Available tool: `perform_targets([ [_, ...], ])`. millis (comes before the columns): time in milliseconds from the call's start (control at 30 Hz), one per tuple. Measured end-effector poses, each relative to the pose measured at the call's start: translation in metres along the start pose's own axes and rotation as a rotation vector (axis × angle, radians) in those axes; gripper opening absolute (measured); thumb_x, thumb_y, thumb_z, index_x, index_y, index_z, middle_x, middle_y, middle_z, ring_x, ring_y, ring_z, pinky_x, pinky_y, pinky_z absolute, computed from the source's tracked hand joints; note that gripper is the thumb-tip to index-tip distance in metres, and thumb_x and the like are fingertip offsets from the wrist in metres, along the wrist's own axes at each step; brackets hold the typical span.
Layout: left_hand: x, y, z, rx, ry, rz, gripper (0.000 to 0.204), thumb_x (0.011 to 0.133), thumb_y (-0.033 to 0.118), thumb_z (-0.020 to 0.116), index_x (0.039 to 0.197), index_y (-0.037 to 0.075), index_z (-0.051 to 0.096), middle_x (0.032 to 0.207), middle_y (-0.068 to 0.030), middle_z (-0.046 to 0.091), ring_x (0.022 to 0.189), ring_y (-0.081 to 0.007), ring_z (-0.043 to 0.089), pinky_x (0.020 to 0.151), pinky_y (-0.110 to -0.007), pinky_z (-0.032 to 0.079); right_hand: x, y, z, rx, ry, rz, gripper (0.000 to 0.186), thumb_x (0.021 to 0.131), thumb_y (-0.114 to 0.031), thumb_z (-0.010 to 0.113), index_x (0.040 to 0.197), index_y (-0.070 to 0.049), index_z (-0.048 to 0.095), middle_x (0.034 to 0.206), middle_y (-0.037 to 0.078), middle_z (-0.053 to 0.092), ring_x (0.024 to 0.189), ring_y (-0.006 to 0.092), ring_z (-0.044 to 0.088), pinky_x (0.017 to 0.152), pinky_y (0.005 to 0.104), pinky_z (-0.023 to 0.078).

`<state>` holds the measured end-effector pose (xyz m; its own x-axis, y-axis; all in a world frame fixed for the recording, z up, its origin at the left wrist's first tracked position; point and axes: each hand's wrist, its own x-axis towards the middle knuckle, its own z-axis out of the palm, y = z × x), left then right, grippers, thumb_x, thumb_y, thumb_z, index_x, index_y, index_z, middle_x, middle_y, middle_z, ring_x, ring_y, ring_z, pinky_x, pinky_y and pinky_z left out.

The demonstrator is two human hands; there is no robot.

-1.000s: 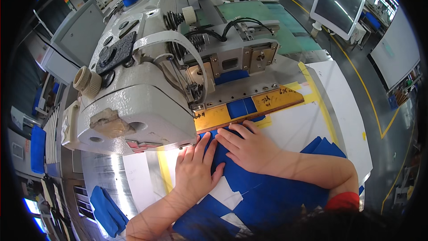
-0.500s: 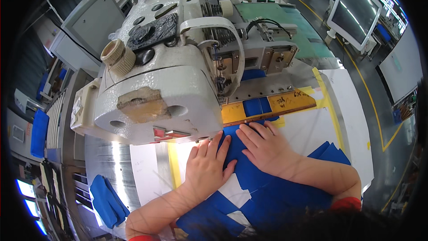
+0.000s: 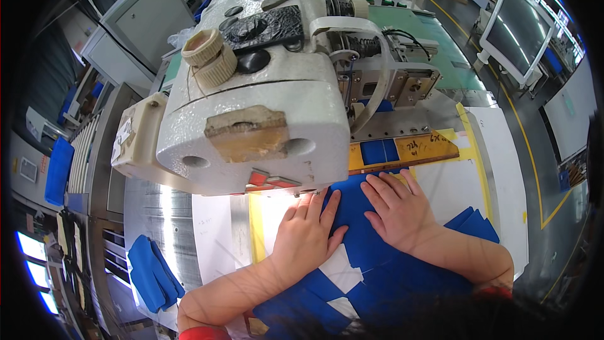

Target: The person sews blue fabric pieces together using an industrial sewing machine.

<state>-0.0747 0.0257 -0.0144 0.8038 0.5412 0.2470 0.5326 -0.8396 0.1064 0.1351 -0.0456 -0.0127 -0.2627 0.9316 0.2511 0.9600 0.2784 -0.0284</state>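
Observation:
Blue fabric (image 3: 358, 226) lies flat on the work surface, its far edge against the yellow template bar (image 3: 415, 151) of an industrial sewing machine (image 3: 251, 107). My left hand (image 3: 306, 230) rests with fingers stretched out at the fabric's left edge, fingertips partly hidden under the machine head. To its right, my right hand (image 3: 397, 208) lies spread on the fabric, fingertips close to the bar. A smaller blue strip (image 3: 379, 150) crosses the bar.
A stack of blue fabric pieces (image 3: 151, 274) lies at the left on the metal table. More blue pieces (image 3: 472, 223) sit beside my right forearm. White sheets with yellow tape (image 3: 475, 151) line the right side. A screen (image 3: 519, 31) stands at the far right.
The whole view has shifted, so the machine head appears further right and larger. Both hands stay on the fabric in nearly the same places; the right hand's fingers look slightly more spread.

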Motion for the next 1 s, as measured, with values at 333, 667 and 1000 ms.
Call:
perform_targets([
  [333,0.000,0.001,0.001,0.025,-0.004,-0.023,0.062,0.081,0.038,0.070,0.131,0.005,0.056,0.133,-0.0183,0.052,0.112,-0.0307,0.059,0.087,-0.040,0.047,0.002,0.013,-0.002,0.159,0.005,-0.038,0.049,0.085,-0.026,0.067,0.124,0.003,0.057,0.128,0.016,0.056,0.117,0.0325,0.055,0.104,0.0423,0.043],
  [667,0.000,0.000,0.002,0.014,0.001,-0.019,0.061,0.081,0.038,0.070,0.131,0.006,0.057,0.132,-0.0183,0.053,0.113,-0.0314,0.059,0.087,-0.041,0.047,0.003,0.016,-0.004,0.149,-0.007,-0.079,0.049,0.086,-0.026,0.066,0.124,0.004,0.057,0.128,0.018,0.056,0.116,0.0327,0.055,0.103,0.0421,0.044],
  [1000,0.005,0.007,-0.011,0.048,-0.039,-0.046,0.057,0.085,0.038,0.065,0.130,0.005,0.056,0.117,-0.0171,0.059,0.094,-0.0276,0.063,0.080,-0.038,0.048,0.001,0.018,0.002,0.145,0.028,-0.115,0.049,0.088,-0.026,0.063,0.125,0.006,0.055,0.129,0.020,0.055,0.116,0.0338,0.055,0.102,0.0423,0.045],
])
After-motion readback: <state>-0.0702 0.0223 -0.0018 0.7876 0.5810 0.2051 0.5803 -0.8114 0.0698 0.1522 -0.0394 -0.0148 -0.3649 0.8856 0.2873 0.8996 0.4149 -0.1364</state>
